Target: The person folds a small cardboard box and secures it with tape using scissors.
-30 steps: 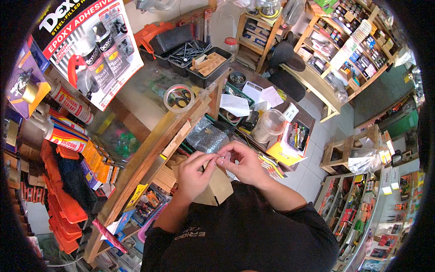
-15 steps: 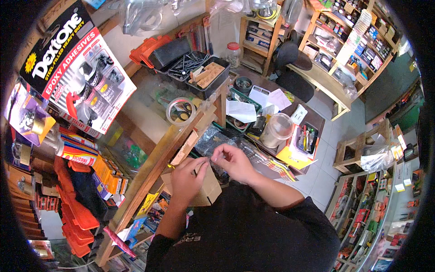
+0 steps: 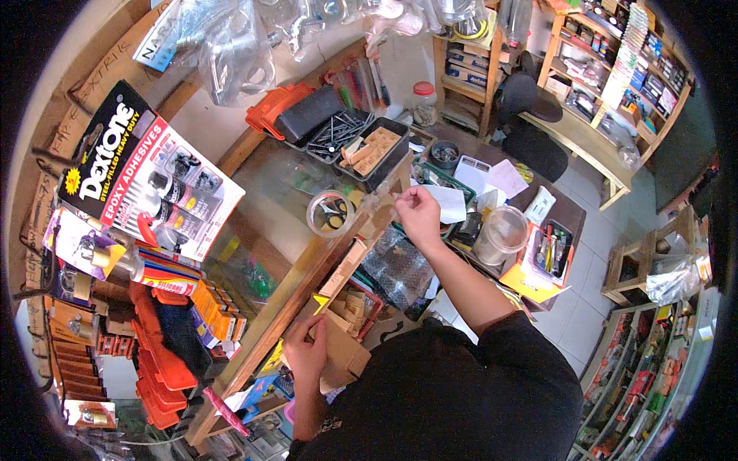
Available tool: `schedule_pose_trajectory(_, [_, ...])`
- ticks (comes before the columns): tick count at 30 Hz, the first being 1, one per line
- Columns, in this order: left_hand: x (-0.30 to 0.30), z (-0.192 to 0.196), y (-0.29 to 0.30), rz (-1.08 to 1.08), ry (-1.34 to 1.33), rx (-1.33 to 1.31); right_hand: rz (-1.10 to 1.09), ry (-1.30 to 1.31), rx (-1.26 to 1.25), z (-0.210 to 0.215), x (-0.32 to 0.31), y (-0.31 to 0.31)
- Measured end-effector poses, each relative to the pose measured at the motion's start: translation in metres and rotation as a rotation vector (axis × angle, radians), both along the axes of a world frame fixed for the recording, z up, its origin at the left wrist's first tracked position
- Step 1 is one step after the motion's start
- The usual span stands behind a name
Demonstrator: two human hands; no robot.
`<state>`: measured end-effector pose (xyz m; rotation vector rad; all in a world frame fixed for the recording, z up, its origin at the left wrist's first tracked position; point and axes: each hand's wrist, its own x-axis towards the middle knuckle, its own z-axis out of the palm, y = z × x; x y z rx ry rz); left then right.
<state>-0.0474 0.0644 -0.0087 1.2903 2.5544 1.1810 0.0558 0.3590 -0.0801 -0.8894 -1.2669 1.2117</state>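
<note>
Noted left hand [image 3: 307, 349] part-curled at left side of near cardboard box [image 3: 346, 353], right hand [image 3: 419, 219] bent near far black bin [image 3: 393, 168] (cannot tell whether gripping anything in either); judged a reaching step, calling next for clearance over wooden counter edge [image 3: 269, 319]

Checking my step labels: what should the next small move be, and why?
Probably ease the right hand slightly toward the black bin of tan blocks: it is already stretched out just short of that bin, while the left hand sits low beside the cardboard box. Whether the right hand holds anything is too small to tell.
</note>
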Motion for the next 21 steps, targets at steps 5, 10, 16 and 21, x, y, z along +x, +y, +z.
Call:
schedule_pose_trajectory(5, [0.005,0.007,-0.020,0.133,-0.007,-0.003,-0.006,-0.260,0.191,0.004,-0.023,-0.003])
schedule_pose_trajectory(10, [0.007,0.003,-0.037,0.195,0.005,-0.077,0.062,-0.306,0.365,0.011,-0.008,-0.030])
schedule_pose_trajectory(16, [0.015,0.007,-0.034,0.127,0.038,-0.013,0.168,-0.458,0.397,0.040,0.004,-0.036])
schedule_pose_trajectory(21, [0.021,0.014,-0.032,0.116,0.019,-0.013,0.305,-0.443,0.229,0.043,0.013,-0.022])
